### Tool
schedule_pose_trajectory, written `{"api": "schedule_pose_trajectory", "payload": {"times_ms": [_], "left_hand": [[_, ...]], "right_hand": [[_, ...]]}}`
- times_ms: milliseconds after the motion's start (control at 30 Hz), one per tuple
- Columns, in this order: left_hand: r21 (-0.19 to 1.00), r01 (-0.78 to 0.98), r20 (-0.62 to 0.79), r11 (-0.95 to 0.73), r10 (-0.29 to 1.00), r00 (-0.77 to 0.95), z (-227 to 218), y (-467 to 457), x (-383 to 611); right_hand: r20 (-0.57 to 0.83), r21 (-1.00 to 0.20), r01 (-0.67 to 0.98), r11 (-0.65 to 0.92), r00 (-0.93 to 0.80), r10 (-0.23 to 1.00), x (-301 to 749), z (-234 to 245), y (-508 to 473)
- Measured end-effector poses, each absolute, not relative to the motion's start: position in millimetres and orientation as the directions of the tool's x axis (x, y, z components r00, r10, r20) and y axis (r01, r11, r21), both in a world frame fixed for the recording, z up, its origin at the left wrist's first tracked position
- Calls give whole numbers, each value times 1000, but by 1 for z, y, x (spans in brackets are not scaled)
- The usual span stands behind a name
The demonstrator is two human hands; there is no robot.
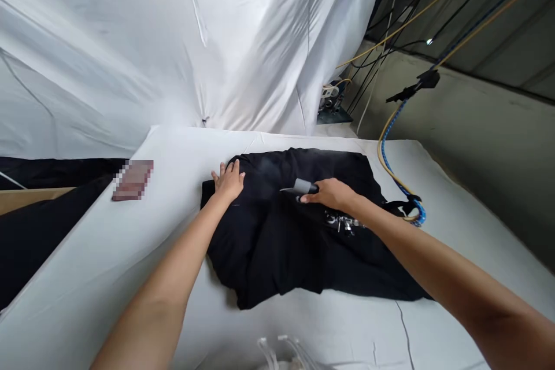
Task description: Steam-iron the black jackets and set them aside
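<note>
A black garment (281,243) with a pale printed design near its right side lies spread on the white padded table. My left hand (229,184) rests on its upper left part, fingers spread and holding nothing. My right hand (332,193) is wrapped round the handle of a steam iron (304,186). The iron's pointed front faces left over the middle of the garment; whether the sole presses on the cloth I cannot tell. Faint haze hangs over the cloth near it. The iron's rear is partly hidden by my right hand and forearm.
Blue and yellow hoses (392,121) hang from the upper right and loop down near my right forearm. A blurred reddish-brown item (133,180) lies at the table's left edge. White sheeting (243,40) hangs behind the table (173,150). Dark fabric (39,237) sits at the left.
</note>
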State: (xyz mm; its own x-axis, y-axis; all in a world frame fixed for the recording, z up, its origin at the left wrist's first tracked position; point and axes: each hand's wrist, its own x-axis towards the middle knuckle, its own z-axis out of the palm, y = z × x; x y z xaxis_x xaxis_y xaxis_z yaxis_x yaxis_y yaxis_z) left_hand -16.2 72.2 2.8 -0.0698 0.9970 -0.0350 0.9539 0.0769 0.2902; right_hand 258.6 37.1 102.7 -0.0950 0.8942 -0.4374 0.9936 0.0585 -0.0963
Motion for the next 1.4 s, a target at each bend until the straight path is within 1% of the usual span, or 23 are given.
{"api": "schedule_pose_trajectory", "payload": {"times_ms": [133, 200, 267, 333, 367, 467, 567, 667, 833, 967, 1067, 1167, 1267, 1333, 1400], "left_hand": [[331, 940, -40, 81, 997, -72, 11, 63, -20], [350, 935, -25, 55, 998, -50, 13, 59, -21], [364, 931, -12, 40, 999, -38, 15, 54, -23], [369, 929, -3, 39, 999, -41, 16, 48, -25], [371, 928, 0, 40, 999, -43, 17, 45, -26], [382, 924, 14, 28, 999, -36, 17, 36, -25], [395, 919, 29, -5, 1000, -7, 15, 27, -20], [394, 918, 38, -43, 999, 30, 14, 19, -8], [373, 914, 41, -156, 988, 152, 14, 11, 26], [371, 896, 14, -243, 967, 256, 13, 4, 65], [370, 860, -9, -351, 924, 381, 11, -3, 98], [346, 816, -11, -464, 867, 498, 7, -9, 134], [309, 792, -14, -526, 830, 557, 2, -11, 164], [300, 786, -56, -541, 812, 580, -3, -12, 177], [310, 804, -147, -508, 810, 568, -9, -12, 184]], "right_hand": [[-518, -102, 968, 228, -247, 819, 219, 99, -19], [-552, -139, 946, 292, -319, 770, 206, 92, -43], [-569, -197, 934, 297, -356, 742, 200, 87, -61], [-556, -219, 949, 227, -313, 770, 201, 84, -70], [-535, -210, 963, 171, -259, 804, 203, 82, -71], [-406, -145, 989, -32, -30, 913, 219, 80, -60], [-266, -95, 972, -217, 185, 946, 244, 84, -38], [-206, -76, 931, -356, 335, 919, 275, 95, -19], [-221, -82, 877, -473, 447, 867, 337, 105, -8], [-277, -105, 827, -552, 509, 815, 401, 95, -15], [-264, -102, 772, -628, 587, 765, 457, 83, -27], [-273, -94, 706, -702, 660, 700, 511, 72, -44], [-309, -101, 647, -756, 702, 642, 558, 63, -63], [-313, -113, 611, -784, 727, 611, 583, 58, -72], [-304, -139, 576, -806, 749, 588, 603, 54, -77]]}}
